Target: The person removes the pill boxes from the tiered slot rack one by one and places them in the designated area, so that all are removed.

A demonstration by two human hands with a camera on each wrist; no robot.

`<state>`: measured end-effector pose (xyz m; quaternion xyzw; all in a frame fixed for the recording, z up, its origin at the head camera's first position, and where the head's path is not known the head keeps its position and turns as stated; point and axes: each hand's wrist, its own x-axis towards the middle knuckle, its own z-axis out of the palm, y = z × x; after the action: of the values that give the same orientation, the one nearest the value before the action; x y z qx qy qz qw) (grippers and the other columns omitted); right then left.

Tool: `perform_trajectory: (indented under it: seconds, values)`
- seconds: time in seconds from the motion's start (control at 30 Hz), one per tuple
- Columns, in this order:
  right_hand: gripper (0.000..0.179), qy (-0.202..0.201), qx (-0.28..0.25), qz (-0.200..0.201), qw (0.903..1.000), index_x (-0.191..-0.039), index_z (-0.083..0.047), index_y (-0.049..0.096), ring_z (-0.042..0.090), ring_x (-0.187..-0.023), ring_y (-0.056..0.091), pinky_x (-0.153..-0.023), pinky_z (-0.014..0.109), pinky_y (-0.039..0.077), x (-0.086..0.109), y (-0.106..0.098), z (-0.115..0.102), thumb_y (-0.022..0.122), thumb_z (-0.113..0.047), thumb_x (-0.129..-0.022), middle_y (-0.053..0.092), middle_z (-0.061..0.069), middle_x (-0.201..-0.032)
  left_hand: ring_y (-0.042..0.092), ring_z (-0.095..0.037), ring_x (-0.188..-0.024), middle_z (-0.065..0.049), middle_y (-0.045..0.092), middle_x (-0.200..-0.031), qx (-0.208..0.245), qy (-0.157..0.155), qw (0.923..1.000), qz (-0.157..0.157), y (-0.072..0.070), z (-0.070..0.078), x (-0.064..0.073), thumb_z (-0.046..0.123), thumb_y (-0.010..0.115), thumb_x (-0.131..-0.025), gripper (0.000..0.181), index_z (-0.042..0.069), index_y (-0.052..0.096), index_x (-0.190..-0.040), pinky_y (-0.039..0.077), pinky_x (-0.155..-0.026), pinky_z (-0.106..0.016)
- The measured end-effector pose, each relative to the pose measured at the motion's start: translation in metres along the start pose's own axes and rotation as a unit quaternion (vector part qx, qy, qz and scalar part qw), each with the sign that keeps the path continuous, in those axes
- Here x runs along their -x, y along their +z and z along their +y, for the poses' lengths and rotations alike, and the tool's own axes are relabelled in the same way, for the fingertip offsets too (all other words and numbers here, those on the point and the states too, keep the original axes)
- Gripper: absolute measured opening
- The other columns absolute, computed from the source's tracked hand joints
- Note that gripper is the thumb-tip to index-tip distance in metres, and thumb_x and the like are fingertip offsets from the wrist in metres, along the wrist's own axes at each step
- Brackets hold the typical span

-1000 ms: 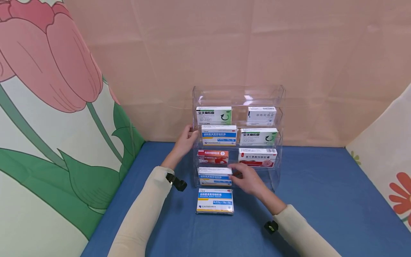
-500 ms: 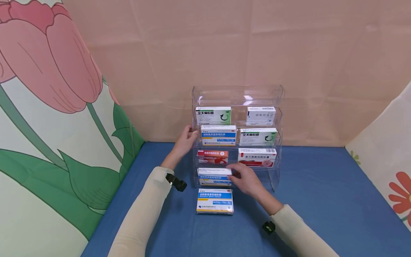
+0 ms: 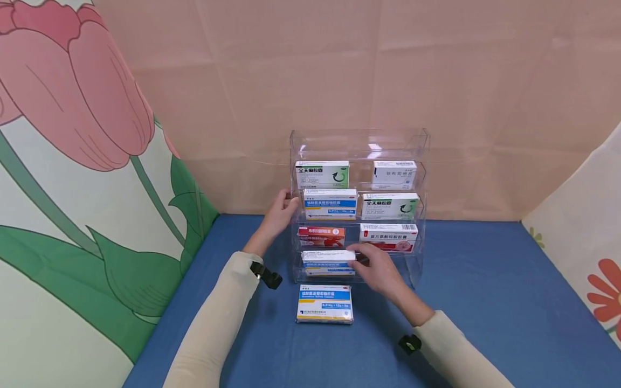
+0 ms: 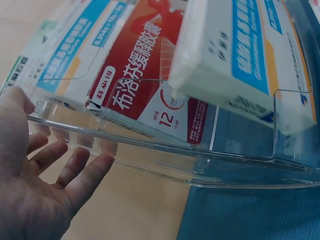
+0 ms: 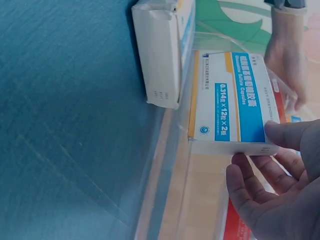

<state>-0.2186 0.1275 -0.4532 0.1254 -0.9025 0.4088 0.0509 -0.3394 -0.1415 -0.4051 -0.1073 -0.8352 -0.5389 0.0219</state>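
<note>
My right hand (image 3: 380, 269) pinches the end of a white-and-blue medicine box (image 3: 329, 264) in the bottom tier of a clear tiered display rack (image 3: 359, 144). In the right wrist view, the thumb lies on the front of this box (image 5: 230, 100) and fingers are behind its end. My left hand (image 3: 280, 214) holds the left side of the rack at mid height. The left wrist view shows its thumb over the edge and its fingers (image 4: 90, 180) at the side wall. A matching medicine box (image 3: 324, 304) lies flat on the table, in front of the rack.
Higher tiers hold green-and-white boxes (image 3: 322, 174), a white box (image 3: 394, 175), another blue-and-white box (image 3: 331, 205), a red box (image 3: 322, 237) and a red-and-white box (image 3: 388, 238). Behind the blue tabletop (image 3: 475, 280) hangs a pinkish backdrop (image 3: 339, 64).
The pinched medicine box has shifted slightly up and to the right in the bottom tier, with my right hand. My left hand stays at the rack's side.
</note>
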Motion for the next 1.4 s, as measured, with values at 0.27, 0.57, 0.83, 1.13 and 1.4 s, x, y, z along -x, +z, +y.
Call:
perform_trajectory:
  seconds: [0.27, 0.57, 0.83, 1.13, 1.4]
  values:
    - [0.036, -0.011, -0.018, 0.006, 0.9998, -0.126, -0.013, 0.069, 0.027, -0.106, 0.066, -0.090, 0.046, 0.057, 0.004, -0.015, 0.000, 0.076, -0.013, -0.091, 0.067, 0.010, -0.126, 0.056, -0.034, -0.111, -0.017, 0.049, -0.138, -0.005, 0.003, 1.0000, -0.004, -0.001, 0.000, -0.001, 0.034, 0.048, -0.106, 0.048, 0.010, 0.039, -0.147, 0.053, -0.082, -0.044]
    - [0.037, -0.026, -0.037, 0.008, 0.9989, -0.127, -0.014, 0.068, 0.027, -0.107, 0.064, -0.092, 0.050, 0.055, 0.009, -0.029, 0.000, 0.076, -0.014, -0.091, 0.067, 0.008, -0.125, 0.055, -0.035, -0.114, -0.016, 0.048, -0.139, -0.009, 0.008, 0.9999, -0.008, -0.001, 0.000, -0.001, 0.036, 0.048, -0.106, 0.049, 0.011, 0.038, -0.147, 0.053, -0.086, -0.049]
    - [0.032, 0.001, -0.063, -0.018, 0.9979, -0.124, -0.017, 0.068, 0.027, -0.106, 0.065, -0.092, 0.050, 0.055, 0.014, -0.043, 0.003, 0.075, -0.020, -0.093, 0.069, 0.004, -0.118, 0.055, -0.035, -0.114, -0.016, 0.048, -0.139, -0.008, 0.003, 0.9999, -0.008, -0.002, 0.001, -0.001, 0.036, 0.049, -0.106, 0.050, 0.012, 0.038, -0.148, 0.053, -0.088, -0.051]
    - [0.033, 0.067, -0.108, -0.062, 0.9900, -0.126, -0.016, 0.067, 0.030, -0.108, 0.061, -0.087, 0.042, 0.055, 0.020, -0.059, 0.010, 0.073, -0.026, -0.095, 0.068, 0.008, -0.122, 0.055, -0.035, -0.116, -0.015, 0.047, -0.140, -0.002, -0.001, 0.9999, -0.011, -0.002, 0.002, -0.001, 0.036, 0.048, -0.106, 0.049, 0.012, 0.038, -0.147, 0.053, -0.088, -0.052]
    - [0.041, 0.106, -0.168, -0.094, 0.9756, -0.129, -0.008, 0.062, 0.028, -0.103, 0.063, -0.088, 0.047, 0.057, 0.026, -0.066, 0.020, 0.074, -0.025, -0.094, 0.064, 0.016, -0.126, 0.054, -0.036, -0.118, -0.016, 0.047, -0.141, -0.003, -0.003, 0.9999, -0.011, -0.002, 0.000, 0.000, 0.037, 0.048, -0.106, 0.051, 0.012, 0.037, -0.149, 0.053, -0.090, -0.053]
